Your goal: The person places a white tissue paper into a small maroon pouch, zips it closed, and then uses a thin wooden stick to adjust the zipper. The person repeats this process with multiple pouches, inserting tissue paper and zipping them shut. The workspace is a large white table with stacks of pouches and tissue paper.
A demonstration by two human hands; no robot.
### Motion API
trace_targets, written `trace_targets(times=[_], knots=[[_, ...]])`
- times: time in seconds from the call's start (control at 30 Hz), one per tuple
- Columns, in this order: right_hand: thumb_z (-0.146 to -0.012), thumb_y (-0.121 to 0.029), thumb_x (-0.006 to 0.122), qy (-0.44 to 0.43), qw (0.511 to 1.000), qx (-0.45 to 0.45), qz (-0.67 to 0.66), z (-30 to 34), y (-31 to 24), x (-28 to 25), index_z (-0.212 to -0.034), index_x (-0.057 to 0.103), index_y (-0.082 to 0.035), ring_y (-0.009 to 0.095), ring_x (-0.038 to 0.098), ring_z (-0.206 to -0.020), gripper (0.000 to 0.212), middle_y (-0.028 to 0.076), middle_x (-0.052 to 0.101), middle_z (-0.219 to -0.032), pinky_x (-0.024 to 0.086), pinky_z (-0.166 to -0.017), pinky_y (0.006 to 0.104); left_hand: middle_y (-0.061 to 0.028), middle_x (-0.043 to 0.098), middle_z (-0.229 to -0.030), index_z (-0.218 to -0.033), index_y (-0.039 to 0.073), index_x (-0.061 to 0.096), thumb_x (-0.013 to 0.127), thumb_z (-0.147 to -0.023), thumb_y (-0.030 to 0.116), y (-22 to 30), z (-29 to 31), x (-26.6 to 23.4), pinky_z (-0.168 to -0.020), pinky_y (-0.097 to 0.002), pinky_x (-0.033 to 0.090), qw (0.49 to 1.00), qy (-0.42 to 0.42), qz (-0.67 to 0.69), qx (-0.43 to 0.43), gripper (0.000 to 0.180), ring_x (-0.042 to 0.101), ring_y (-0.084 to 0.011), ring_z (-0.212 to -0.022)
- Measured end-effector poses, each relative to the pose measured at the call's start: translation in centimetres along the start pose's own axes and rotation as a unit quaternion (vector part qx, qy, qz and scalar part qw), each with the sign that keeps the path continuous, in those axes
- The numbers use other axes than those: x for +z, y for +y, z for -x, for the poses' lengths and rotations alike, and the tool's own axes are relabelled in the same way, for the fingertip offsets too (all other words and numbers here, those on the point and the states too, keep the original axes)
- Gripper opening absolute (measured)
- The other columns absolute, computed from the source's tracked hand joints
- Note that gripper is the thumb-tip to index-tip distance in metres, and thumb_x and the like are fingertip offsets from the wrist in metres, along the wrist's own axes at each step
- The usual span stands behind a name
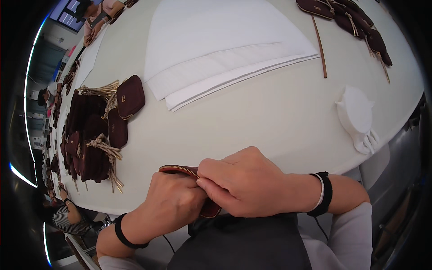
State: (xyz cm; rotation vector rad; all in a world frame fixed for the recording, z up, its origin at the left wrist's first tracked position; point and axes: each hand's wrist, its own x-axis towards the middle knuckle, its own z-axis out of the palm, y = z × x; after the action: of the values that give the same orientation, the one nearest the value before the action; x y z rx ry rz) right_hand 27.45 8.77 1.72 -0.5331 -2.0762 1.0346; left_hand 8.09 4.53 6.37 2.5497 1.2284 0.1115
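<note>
We find 1 maroon pouch [211, 210] over the near edge of the table [225, 130], its contents hidden. The left hand [175, 198] grips its body; the right hand [245, 182] is closed at its zippered edge. Pouches in the left pile [90, 139] overlap; we cannot total them. We count 1 thin brown stick [319, 47] and 1 white glove-like item [355, 112].

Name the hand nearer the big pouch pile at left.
Left. The left hand is right of the pouch pile and lower in view; the right hand lies farther right.
</note>
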Motion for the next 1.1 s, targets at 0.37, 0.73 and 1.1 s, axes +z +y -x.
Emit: trace_targets(times=[0.37, 0.73, 1.1], knots=[[-0.089, -0.013, 0.068, 0.074, 0.990, -0.024, 0.118, 3.4, -1.1, -0.2, -0.116, 0.068, -0.011, 0.016, 0.058, -0.060, 0.027, 0.001, 0.057, -0.072, 0.044, -0.048, 0.0282, -0.0148, 0.070, -0.095, -0.106, 0.003, 0.072, 0.072, -0.079, 0.010, -0.9, -1.0, -2.1, -0.073, -0.0384, 0.054, 0.983, -0.079, 0.159, -0.046, 0.028, 0.068, -0.0327, -0.083], [-0.081, -0.011, 0.066, 0.139, 0.974, -0.109, 0.143, 5.4, 0.7, 2.7, -0.085, 0.063, -0.007, 0.010, 0.050, -0.066, 0.007, -0.001, 0.046, -0.078, 0.042, -0.049, 0.0227, -0.0189, 0.063, -0.120, -0.110, 0.007, 0.074, 0.091, -0.065, 0.026, -0.4, 1.4, -2.0, -0.089, -0.0412, 0.050, 0.975, -0.120, 0.175, -0.063, 0.052, 0.061, -0.0348, -0.106], [-0.078, -0.006, 0.071, 0.106, 0.990, -0.078, 0.041, 4.9, 0.9, 2.1, -0.096, 0.071, -0.008, 0.011, 0.052, -0.061, 0.018, -0.001, 0.046, -0.072, 0.039, -0.045, 0.0254, -0.0134, 0.059, -0.104, -0.095, 0.006, 0.076, 0.076, -0.062, 0.001, 0.4, -0.8, -0.9, -0.076, -0.0403, 0.049, 0.992, -0.115, 0.047, -0.004, 0.034, 0.059, -0.0325, -0.093]])
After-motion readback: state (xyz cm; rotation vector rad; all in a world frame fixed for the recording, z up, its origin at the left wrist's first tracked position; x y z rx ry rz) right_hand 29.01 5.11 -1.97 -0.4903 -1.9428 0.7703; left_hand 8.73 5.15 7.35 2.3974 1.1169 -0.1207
